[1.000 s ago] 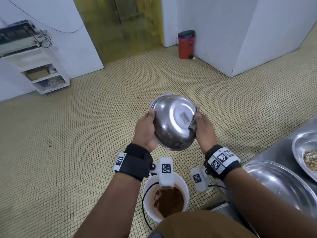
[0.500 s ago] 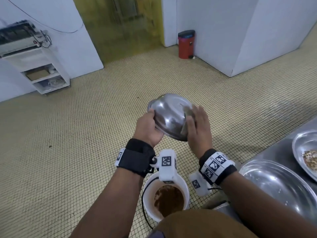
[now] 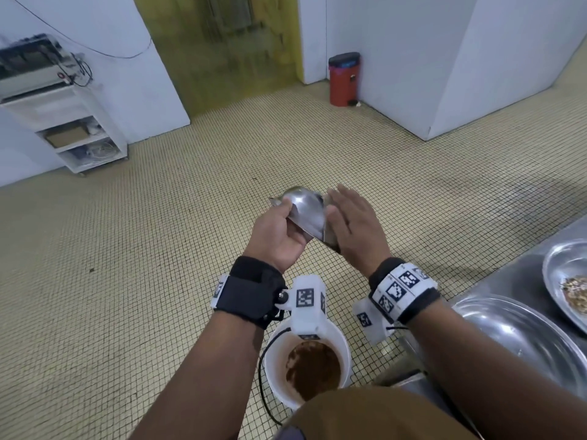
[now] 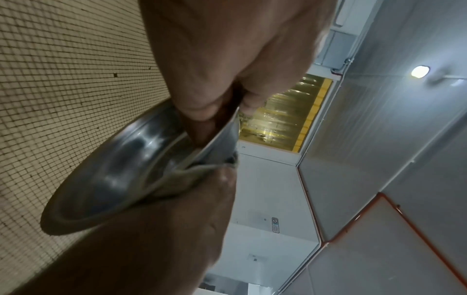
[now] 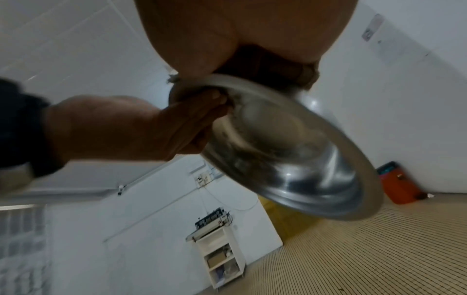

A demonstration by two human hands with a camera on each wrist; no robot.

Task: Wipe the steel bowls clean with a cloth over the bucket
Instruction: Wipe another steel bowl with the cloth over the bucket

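Note:
A steel bowl [image 3: 305,211] is held tilted above the tiled floor, its outer side toward me and its hollow [image 5: 290,159] facing away. My left hand [image 3: 276,236] grips the rim on the left, with fingers inside the bowl [image 4: 113,175]. My right hand [image 3: 352,227] lies flat with straight fingers on the bowl's right side and presses a greyish cloth [image 3: 331,239] against it. The cloth [image 4: 182,179] bunches at the rim. A white bucket [image 3: 273,354] holding brown waste stands on the floor below my wrists, nearer to me than the bowl.
At the right, a steel counter [image 3: 508,271] carries a large steel basin [image 3: 521,338] and a bowl with food scraps [image 3: 568,281]. A red pedal bin [image 3: 344,79] stands by the far wall. A white shelf unit [image 3: 79,131] is at the far left.
The bowl has turned over from hollow-toward-me to hollow-away and sunk a little. My right hand has slid from the rim to lie flat across the bowl's side.

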